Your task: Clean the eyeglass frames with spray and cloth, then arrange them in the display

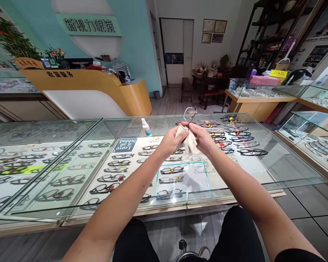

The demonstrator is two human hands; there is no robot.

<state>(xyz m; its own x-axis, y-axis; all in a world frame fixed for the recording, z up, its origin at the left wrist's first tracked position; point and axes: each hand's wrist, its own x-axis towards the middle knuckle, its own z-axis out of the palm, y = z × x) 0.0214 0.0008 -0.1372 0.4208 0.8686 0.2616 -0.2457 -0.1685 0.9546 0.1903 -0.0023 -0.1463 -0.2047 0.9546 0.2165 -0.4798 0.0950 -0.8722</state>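
Both hands meet above the glass display counter (226, 178). My left hand (173, 138) is closed around a cream cloth (190, 143), which hangs down between the hands. With its fingers pinched, my right hand (202, 136) holds a pair of eyeglasses (190, 114); one lens and its thin rim stick up above the fingertips. The rest of the glasses is hidden by the fingers and the cloth. Left of the hands, a small white spray bottle (146, 128) stands upright on the glass top.
Rows of eyeglass frames (171, 170) lie inside the case, with more frames (252, 152) at the right. A blue printed sign (125, 145) is at the left. Beyond stand a wooden reception desk (136, 96) and another glass case (262, 92).
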